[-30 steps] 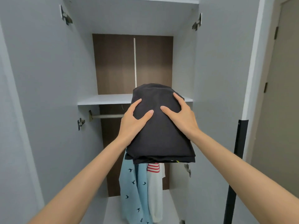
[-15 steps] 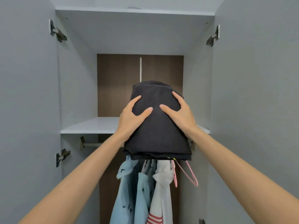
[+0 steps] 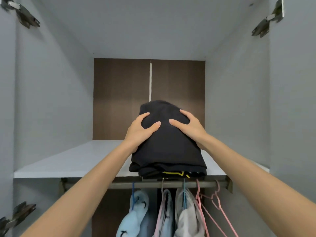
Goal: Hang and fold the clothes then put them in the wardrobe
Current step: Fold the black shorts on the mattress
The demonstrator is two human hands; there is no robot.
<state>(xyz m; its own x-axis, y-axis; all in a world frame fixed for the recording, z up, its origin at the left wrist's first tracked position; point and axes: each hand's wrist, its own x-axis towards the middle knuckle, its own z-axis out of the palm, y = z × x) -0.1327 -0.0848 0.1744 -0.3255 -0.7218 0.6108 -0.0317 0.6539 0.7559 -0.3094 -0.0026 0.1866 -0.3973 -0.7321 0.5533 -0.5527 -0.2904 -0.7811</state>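
Observation:
A folded stack of black clothes (image 3: 167, 151), with a yellow stripe showing in its lower layer, sits at the front edge of the white wardrobe shelf (image 3: 77, 161) and overhangs it slightly. My left hand (image 3: 138, 132) grips the stack's left side, thumb and forefinger spread on top. My right hand (image 3: 189, 127) holds the right side the same way. The other fingers are hidden behind the cloth.
Under the shelf runs a metal rail (image 3: 119, 185). On it hang a light blue garment (image 3: 136, 211), a grey garment (image 3: 188, 212) and bare pink hangers (image 3: 213, 202). Both wardrobe doors stand open, with hinges (image 3: 25, 16) on the side walls. A brown back panel (image 3: 119, 100) closes the compartment.
Both hands raised the black stack from in front of the hanging clothes up to the shelf and moved it forward onto the front edge. The view moved closer and higher.

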